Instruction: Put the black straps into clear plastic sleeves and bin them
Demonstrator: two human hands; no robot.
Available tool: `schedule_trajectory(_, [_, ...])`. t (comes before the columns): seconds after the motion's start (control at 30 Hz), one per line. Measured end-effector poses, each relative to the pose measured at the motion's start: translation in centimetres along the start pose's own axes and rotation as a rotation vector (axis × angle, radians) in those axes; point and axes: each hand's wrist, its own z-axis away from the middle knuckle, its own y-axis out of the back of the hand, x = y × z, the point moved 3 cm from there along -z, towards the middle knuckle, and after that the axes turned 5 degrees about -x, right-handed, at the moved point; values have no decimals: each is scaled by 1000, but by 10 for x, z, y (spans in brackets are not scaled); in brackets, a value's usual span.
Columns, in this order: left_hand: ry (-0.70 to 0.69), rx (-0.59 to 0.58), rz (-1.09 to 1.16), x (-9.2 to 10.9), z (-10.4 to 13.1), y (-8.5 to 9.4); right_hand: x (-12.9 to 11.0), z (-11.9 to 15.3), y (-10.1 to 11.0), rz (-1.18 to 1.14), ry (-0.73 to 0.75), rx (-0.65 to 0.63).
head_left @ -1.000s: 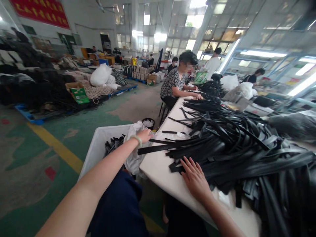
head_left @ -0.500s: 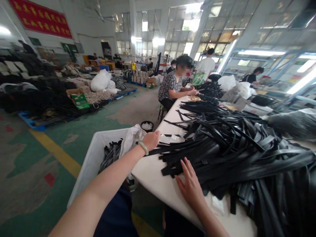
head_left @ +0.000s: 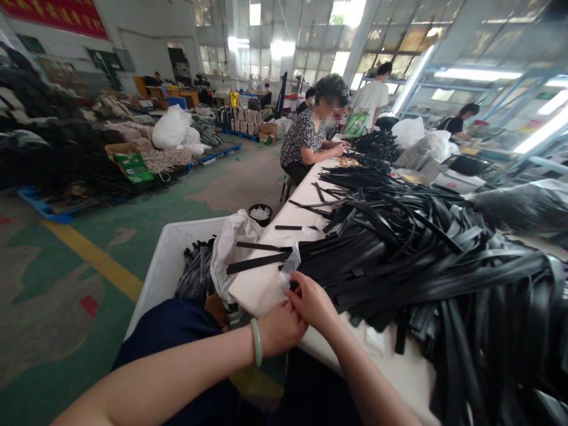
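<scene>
My left hand (head_left: 284, 328), with a pale green bangle (head_left: 256, 342) on its wrist, is closed at the table's near edge, its fingertips against my right hand. What it grips is hidden. My right hand (head_left: 316, 302) pinches a small clear plastic bag (head_left: 291, 263), which sticks up beyond the fingers. Just past the bag, two black straps (head_left: 255, 263) jut over the table's left edge. A large heap of black straps (head_left: 399, 260) spreads to the right of my hands.
A white bin (head_left: 166, 254) with dark strips and a white sack (head_left: 233, 248) stands left of the white table (head_left: 257, 290). A co-worker (head_left: 306, 136) sits farther along it. Beyond the sack is a small black bucket (head_left: 260, 214). Clear bags (head_left: 426, 154) lie at the back right.
My left hand has come back from the table's far left edge to meet my right. My right hand has left the strap heap, moved left and now pinches the plastic bag.
</scene>
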Motion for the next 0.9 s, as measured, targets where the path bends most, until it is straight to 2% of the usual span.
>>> schedule_trajectory(0.1, [-56,-47,86,-6,9,10,-7,-14,-2,128,36,-23])
schedule_trajectory(0.13, [-21,-45,122,-11,13,16,-9,-15,-2,164,49,-25])
schedule_trajectory(0.17, [79,-25,149,-19,17,22,-10,-15,-3,194,64,-30])
schedule_trajectory(0.2, [239,5,165,-31,22,28,-11,-14,-4,214,75,-31])
schedule_trajectory(0.27, [630,28,179,-57,34,34,-12,-9,-7,220,95,-19])
schedule_trajectory(0.3, [779,0,190,-68,40,34,-13,-6,-7,209,98,3])
schedule_trajectory(0.33, [863,-52,213,-76,43,32,-14,-3,-8,197,100,33])
schedule_trajectory(0.37, [882,-113,247,-81,45,28,-17,1,-8,187,115,63])
schedule_trajectory(0.4, [857,-161,293,-83,44,25,-22,6,-8,185,156,76])
schedule_trajectory(0.47, [740,-177,425,-80,40,23,-35,16,-9,203,296,42])
schedule_trajectory(0.53, [554,-150,609,-68,36,27,-50,30,-9,223,433,-59])
schedule_trajectory(0.6, [342,-189,769,-54,34,37,-61,45,-6,218,466,-156])
schedule_trajectory(0.67, [189,-321,858,-45,39,49,-66,61,-2,205,394,-238])
schedule_trajectory(0.77, [84,-479,966,-48,49,66,-65,84,-4,190,217,-363])
schedule_trajectory(0.83, [100,-468,1040,-57,54,73,-64,97,-10,135,122,-379])
schedule_trajectory(0.9, [186,-420,1085,-67,56,74,-64,106,-19,-33,50,-366])
